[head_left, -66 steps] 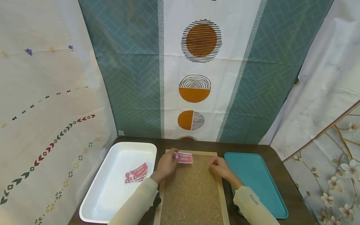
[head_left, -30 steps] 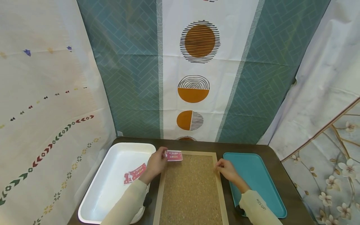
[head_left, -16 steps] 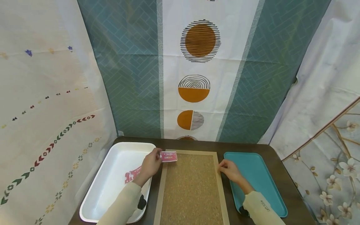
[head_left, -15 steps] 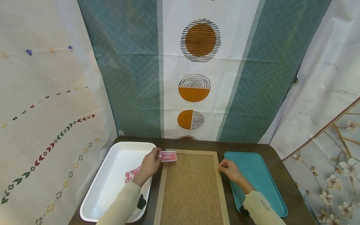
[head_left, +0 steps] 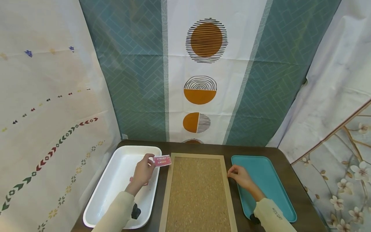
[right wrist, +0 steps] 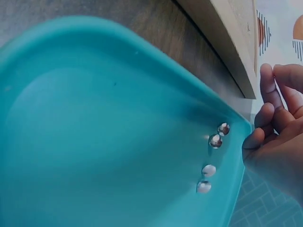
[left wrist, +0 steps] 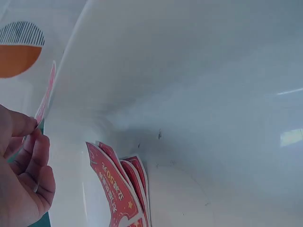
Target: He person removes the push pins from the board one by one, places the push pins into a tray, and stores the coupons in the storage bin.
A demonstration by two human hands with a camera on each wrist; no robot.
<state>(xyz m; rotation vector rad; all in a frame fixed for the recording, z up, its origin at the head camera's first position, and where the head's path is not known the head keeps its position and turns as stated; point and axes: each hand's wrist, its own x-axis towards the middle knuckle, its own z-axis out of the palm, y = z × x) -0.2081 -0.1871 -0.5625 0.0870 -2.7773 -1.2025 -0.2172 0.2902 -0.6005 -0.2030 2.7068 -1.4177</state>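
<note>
In the head view my left hand (head_left: 142, 171) pinches a pink printed coupon (head_left: 162, 160) between thumb and fingers, above the right rim of the white tray (head_left: 107, 193). Several more red-pink coupons (left wrist: 116, 182) lie overlapping inside that tray, mostly hidden by my forearm in the head view. My right hand (head_left: 242, 178) hovers by the left edge of the teal tray (head_left: 262, 170). Its thumb and index fingertips meet; whether something tiny sits between them does not show. Several shiny silver domed tacks (right wrist: 209, 170) rest in the teal tray.
A wood-framed cork board (head_left: 200, 193) lies between the two trays, with no coupon on its visible part. The dark brown table (head_left: 166, 147) ends at a patterned curtain (head_left: 139, 96) behind. Hanging cloths flank both sides.
My left hand has carried the coupon leftward from the cork board's top-left corner to the white tray's side. My right hand has moved right, from the board's right frame toward the teal tray.
</note>
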